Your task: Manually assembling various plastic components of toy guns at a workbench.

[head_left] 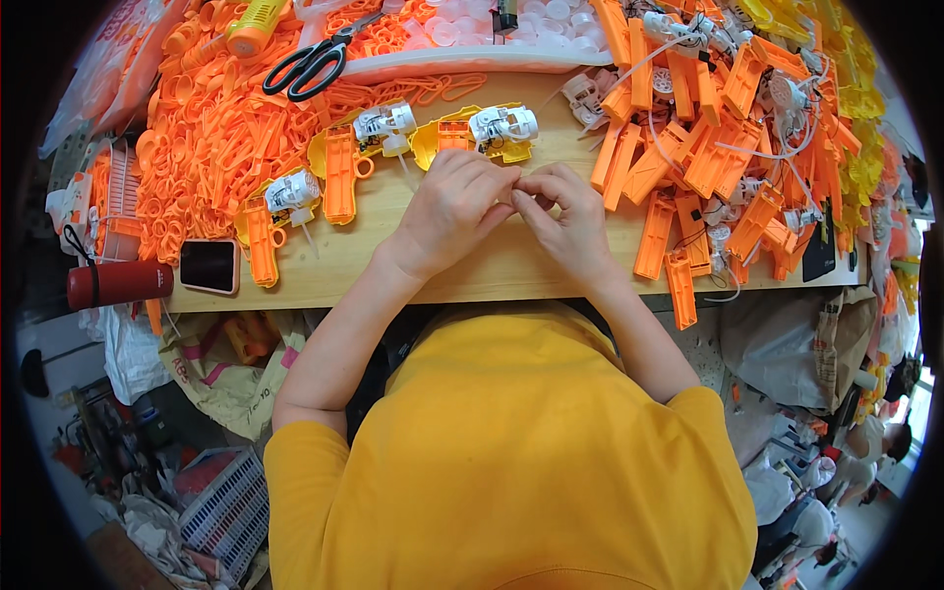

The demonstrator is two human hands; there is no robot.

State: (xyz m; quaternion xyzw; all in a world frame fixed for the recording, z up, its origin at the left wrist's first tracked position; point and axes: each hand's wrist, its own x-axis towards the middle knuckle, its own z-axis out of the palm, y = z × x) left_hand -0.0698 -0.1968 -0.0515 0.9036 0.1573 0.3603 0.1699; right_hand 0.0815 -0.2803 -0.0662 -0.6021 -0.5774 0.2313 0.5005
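My left hand (454, 205) and my right hand (570, 214) meet over the middle of the table, their fingers pinched together at the tips. Whatever is between them is hidden or too small to make out. Just beyond them lies a yellow shell half (425, 145) carrying a white motor unit (504, 124) and an orange part, partly covered by my left hand. To its left sits a similar assembly with a white motor unit (384, 120) and an orange battery case (339, 177). A third one, with a white motor unit (292, 192) and orange case (263, 246), lies nearer the left front.
A heap of small orange parts (211, 157) covers the left, with black-handled scissors (313, 69) on it. Orange cases with wired white units (723, 157) pile up at right, one overhanging the front edge. A red flask (120, 285) and a phone (208, 266) lie front left.
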